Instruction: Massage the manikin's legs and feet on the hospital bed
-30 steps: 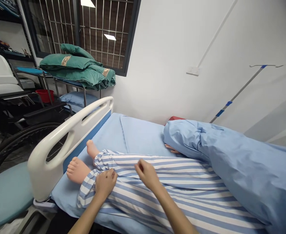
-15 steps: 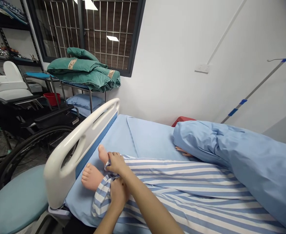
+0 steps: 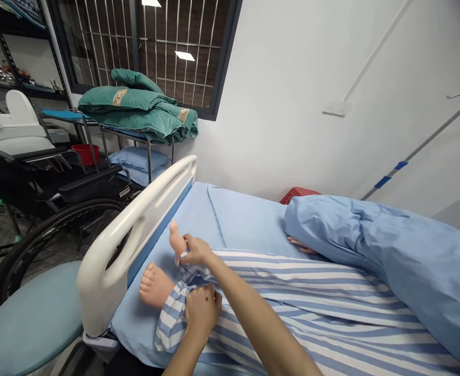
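The right hand (image 3: 197, 251) is clasping the far ankle cuff (image 3: 190, 271) of blue-and-white striped cloth trousers (image 3: 300, 282), the left hand (image 3: 202, 308), curled, its hold unclear, is resting on their nearer leg (image 3: 173, 313), and their length is stretching rightward from bare, pale-pink, mannequin-like feet (image 3: 156, 286).
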{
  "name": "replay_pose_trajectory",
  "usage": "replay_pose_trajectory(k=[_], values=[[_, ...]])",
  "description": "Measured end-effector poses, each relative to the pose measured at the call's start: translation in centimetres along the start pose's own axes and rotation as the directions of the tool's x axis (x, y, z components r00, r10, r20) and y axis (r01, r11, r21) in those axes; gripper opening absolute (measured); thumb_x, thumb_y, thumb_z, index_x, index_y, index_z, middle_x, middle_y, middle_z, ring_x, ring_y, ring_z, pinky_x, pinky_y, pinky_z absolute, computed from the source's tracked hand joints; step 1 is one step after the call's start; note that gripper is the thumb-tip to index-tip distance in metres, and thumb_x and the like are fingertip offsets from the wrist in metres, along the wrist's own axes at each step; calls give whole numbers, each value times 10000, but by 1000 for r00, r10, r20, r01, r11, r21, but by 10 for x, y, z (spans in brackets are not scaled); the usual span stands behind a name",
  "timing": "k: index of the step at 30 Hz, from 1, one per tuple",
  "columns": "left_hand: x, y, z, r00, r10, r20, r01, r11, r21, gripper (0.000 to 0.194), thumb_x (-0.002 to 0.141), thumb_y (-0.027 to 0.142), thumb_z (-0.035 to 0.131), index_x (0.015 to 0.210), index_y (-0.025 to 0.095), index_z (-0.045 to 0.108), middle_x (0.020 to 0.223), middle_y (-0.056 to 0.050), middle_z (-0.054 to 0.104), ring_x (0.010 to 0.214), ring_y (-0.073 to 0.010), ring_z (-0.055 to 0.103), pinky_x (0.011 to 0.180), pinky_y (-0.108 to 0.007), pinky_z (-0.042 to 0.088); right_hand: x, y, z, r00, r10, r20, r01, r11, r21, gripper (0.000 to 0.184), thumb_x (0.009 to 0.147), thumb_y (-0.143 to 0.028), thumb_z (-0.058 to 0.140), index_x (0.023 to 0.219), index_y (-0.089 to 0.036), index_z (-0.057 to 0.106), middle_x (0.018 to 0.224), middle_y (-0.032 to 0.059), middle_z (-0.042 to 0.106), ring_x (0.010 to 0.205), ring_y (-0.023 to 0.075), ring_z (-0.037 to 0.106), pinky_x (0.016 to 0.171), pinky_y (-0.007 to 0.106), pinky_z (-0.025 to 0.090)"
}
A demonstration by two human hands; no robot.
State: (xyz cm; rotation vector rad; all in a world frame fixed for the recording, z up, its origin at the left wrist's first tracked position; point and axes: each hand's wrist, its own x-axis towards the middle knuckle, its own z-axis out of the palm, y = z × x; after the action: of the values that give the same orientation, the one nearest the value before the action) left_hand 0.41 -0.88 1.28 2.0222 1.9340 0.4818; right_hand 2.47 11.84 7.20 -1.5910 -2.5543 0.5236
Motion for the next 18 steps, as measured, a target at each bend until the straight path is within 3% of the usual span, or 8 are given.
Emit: replay_pose_trajectory(k=[6,9,12,16,18], values=[[1,-2,10,998,28,-57,-27,1000,16,244,802,238,392,752,185,625,721,-51,676,686,-175,614,582,-266,318,0,10,-92,977,-97,-189,127,980,153,545,521,-443,696,968,-195,507,832,-11,582,742,169,548,571,229,340],[1,-2,10,997,29,-78,-27,999,21,246,802,236,391,723,187,618,708,-49,674,667,-176,613,565,-263,304,-4,12,-115,966,-108,-233,153,970,187,525,537,-460,676,950,-187,502,807,-28,560,712,148,528,556,219,337],[1,-1,9,997,20,-77,-17,999,39,243,796,230,393,730,192,623,710,-48,677,660,-182,616,557,-265,304,-4,9,-96,973,-102,-205,137,977,165,573,513,-470,687,980,-197,499,803,-30,568,703,152,535,541,219,326],[1,2,1,1000,9,-17,-8,999,49,264,806,237,375,789,195,634,756,-50,683,703,-188,623,587,-274,331,1,3,-28,994,-44,-96,51,995,80,664,479,-493,702,1044,-219,488,854,6,613,754,197,571,549,236,320],[0,4,-6,997,-34,69,30,998,62,282,820,256,362,843,200,638,815,-54,685,768,-187,623,629,-277,351,3,3,4,998,-9,-58,11,999,33,670,504,-486,688,1084,-223,478,895,33,629,787,219,585,562,248,324]])
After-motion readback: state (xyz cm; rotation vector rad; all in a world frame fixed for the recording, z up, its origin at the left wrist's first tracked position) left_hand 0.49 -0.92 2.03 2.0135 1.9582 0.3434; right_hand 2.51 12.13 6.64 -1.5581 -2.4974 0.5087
